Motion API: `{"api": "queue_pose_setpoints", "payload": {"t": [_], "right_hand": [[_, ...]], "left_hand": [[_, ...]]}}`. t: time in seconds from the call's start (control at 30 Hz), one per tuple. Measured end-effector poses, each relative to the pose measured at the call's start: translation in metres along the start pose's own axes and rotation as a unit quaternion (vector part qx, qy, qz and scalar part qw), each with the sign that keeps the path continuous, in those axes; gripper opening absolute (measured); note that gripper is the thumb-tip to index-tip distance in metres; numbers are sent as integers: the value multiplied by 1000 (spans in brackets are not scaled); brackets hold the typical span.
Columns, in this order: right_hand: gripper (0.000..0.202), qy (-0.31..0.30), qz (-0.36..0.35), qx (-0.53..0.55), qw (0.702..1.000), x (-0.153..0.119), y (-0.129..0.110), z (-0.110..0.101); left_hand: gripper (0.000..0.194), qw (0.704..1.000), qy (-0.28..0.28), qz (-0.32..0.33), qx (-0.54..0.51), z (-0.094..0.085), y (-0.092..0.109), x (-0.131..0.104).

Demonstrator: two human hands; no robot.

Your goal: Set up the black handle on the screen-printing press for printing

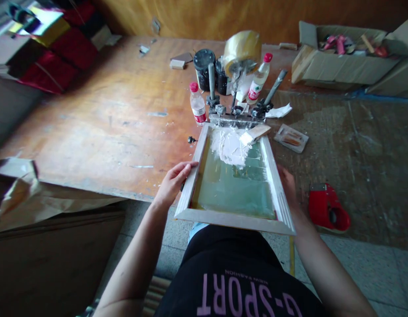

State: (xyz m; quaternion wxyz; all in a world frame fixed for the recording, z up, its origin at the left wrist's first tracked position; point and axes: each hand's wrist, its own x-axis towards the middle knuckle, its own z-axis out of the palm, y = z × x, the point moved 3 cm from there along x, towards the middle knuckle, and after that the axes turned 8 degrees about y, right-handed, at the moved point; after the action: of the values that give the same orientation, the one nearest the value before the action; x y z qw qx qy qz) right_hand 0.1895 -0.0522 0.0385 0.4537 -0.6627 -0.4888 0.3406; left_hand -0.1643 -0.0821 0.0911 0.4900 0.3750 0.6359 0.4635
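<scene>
A screen printing frame (pixel 189 187) with pale rails and a greenish mesh lies in front of me, its near end jutting past the table edge. White paste (pixel 230 147) is spread over the far part of the mesh. On the far right corner rests a squeegee (pixel 255 134), its edge in the paste. Hinge clamps (pixel 237 118) stand at the frame's far end. My left hand (pixel 173 182) is closed at the left rail, thumb and finger against it. Beside the right rail is my right hand (pixel 288 185), with its fingers mostly hidden behind the frame.
Plastic bottles (pixel 198 105) (pixel 259 79), dark tubs (pixel 204 68) and a big tape roll (pixel 242 50) stand beyond the clamps. On the right are a red tape dispenser (pixel 327 208), a small clear packet (pixel 291 138) and an open cardboard box (pixel 342 66). Red-wrapped bundles (pixel 47 70) sit at the left.
</scene>
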Motion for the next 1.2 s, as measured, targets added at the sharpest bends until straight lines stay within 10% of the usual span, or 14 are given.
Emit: {"api": "queue_pose_setpoints", "payload": {"t": [0.37, 1.2], "right_hand": [[57, 58, 34, -33, 997, 3, 33, 22], [56, 75, -14, -126, 989, 1, 38, 29]], "left_hand": [[66, 993, 10, -44, 109, 11, -91, 26], [66, 989, -45, -102, 100, 13, -95, 30]]}}
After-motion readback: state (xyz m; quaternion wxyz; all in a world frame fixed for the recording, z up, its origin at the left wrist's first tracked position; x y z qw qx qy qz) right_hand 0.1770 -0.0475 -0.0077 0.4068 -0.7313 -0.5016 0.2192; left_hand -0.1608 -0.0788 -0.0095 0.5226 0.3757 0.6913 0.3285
